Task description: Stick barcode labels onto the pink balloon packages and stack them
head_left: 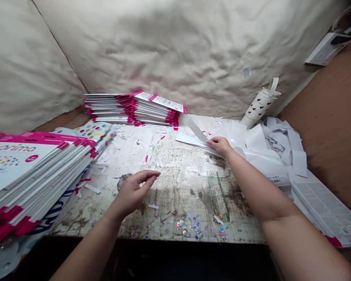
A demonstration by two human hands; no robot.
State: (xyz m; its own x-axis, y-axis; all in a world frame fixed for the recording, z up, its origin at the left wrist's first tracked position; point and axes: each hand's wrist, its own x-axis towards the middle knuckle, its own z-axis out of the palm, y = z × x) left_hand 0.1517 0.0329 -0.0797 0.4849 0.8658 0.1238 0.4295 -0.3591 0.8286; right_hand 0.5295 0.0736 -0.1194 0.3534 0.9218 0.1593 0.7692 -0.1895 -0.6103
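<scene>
Right now your right hand (220, 145) is stretched fwd, fingers pinching white strips (193, 139); left hand (134, 191) hovers w/ fingers loosely curled, empty, above worktable (175, 183).

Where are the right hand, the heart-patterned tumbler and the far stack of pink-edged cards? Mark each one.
right hand (220, 145), head view, on its back.
heart-patterned tumbler (259, 106), head view, on its side wall.
far stack of pink-edged cards (128, 109), head view, on its front edge.
</scene>
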